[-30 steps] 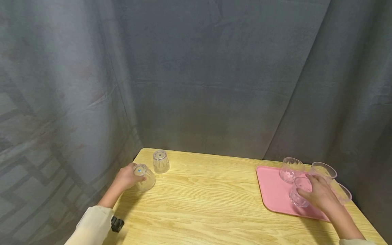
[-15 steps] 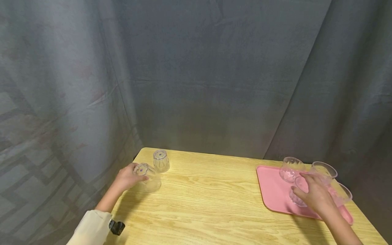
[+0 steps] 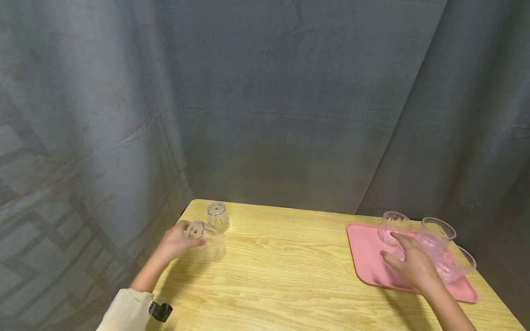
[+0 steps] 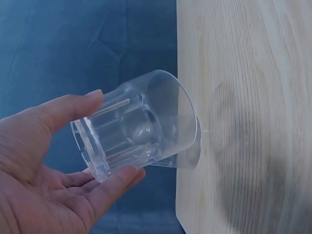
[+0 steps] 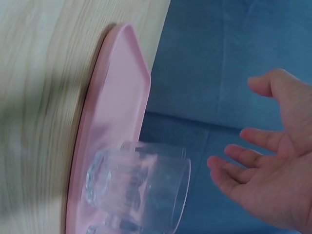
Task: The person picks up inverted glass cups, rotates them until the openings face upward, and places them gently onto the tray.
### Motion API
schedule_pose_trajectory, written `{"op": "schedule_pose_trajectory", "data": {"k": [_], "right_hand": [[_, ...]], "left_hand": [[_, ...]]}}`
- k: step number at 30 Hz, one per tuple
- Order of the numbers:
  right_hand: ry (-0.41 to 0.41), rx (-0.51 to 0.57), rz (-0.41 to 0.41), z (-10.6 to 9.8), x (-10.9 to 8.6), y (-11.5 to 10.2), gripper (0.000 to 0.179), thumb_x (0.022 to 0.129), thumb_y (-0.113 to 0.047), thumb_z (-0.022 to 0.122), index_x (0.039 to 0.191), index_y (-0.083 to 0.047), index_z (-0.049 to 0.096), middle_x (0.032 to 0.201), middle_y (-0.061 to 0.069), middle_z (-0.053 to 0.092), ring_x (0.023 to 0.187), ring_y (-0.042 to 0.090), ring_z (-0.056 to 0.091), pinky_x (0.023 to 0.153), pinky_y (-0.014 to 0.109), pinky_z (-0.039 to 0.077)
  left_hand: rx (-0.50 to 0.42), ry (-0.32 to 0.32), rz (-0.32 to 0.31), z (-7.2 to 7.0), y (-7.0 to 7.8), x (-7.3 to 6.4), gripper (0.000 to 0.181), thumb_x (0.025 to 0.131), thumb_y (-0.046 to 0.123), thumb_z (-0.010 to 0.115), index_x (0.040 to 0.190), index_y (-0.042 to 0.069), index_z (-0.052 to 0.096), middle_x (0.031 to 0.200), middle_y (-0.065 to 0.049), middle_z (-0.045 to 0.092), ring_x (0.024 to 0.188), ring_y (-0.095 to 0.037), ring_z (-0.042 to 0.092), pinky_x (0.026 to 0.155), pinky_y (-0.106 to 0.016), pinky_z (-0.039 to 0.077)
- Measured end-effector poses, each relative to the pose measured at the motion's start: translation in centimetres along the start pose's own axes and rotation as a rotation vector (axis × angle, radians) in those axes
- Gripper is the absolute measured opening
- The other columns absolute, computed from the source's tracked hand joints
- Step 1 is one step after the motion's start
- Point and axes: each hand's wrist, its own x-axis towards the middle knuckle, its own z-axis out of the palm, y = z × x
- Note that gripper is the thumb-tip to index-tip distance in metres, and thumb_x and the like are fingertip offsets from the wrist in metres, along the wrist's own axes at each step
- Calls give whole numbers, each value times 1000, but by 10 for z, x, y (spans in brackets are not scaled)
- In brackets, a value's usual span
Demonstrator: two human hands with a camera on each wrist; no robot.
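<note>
Thumb and fingers of my left hand grip a clear plastic tumbler near its base. It is tilted, with its mouth facing the table and its base in the palm. Close behind stands a second clear tumbler, base up, at the table's far left; the left wrist view shows it partly hidden behind the held one. My right hand hovers over the pink tray with fingers spread and nothing in them. Several clear tumblers stand mouth up on that tray, one of them mostly hidden by this hand.
The wooden table stretches between the two hands. A grey curtain hangs behind its far edge and along the left side. The tray lies near the table's right edge.
My left hand has tipped the tumbler, its rim swinging to the right, and moved slightly right. My right hand has come off the front tumbler on the tray and shifted left.
</note>
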Motion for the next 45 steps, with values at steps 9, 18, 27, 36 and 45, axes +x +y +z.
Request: {"op": "schedule_pose_trajectory", "data": {"k": [9, 18, 27, 36, 45], "right_hand": [[8, 68, -16, 8, -3, -16, 62, 86, -22, 77, 135, 9, 52, 130, 38, 53, 116, 58, 51, 89, 71, 43], [-47, 149, 14, 12, -5, -28, 65, 93, -28, 73, 142, 6, 47, 134, 37, 53, 112, 58, 57, 88, 68, 47], [-19, 235, -14, 20, -8, -38, 60, 93, -23, 74, 141, 4, 50, 138, 34, 53, 116, 53, 59, 94, 32, 53], [-26, 365, -38, 28, -8, -46, 60, 94, -17, 72, 144, 6, 47, 140, 35, 51, 119, 52, 56, 88, -3, 32], [-79, 456, -32, 33, -8, -60, 66, 95, -16, 72, 148, 8, 40, 146, 33, 46, 126, 50, 53, 92, -1, 33]], "left_hand": [[-100, 6, 14, 11, 5, -5, 81, 80, 41, 84, 137, -4, 48, 124, -25, 62, 106, -34, 63, 83, -47, 54], [-223, 14, 38, 22, 16, -8, 81, 80, 37, 85, 140, -2, 46, 123, -21, 64, 105, -28, 65, 80, -38, 54], [-272, 15, 60, 33, 25, -10, 85, 83, 38, 83, 145, -3, 41, 141, -28, 52, 125, -43, 56, 94, -51, 53], [-414, -2, 86, 44, 33, -11, 82, 86, 33, 82, 147, 0, 39, 153, -24, 38, 136, -44, 47, 102, -55, 48], [-543, -41, 131, 58, 41, -13, 78, 87, 26, 81, 148, 2, 38, 151, -21, 40, 129, -35, 55, 102, -49, 49]]}}
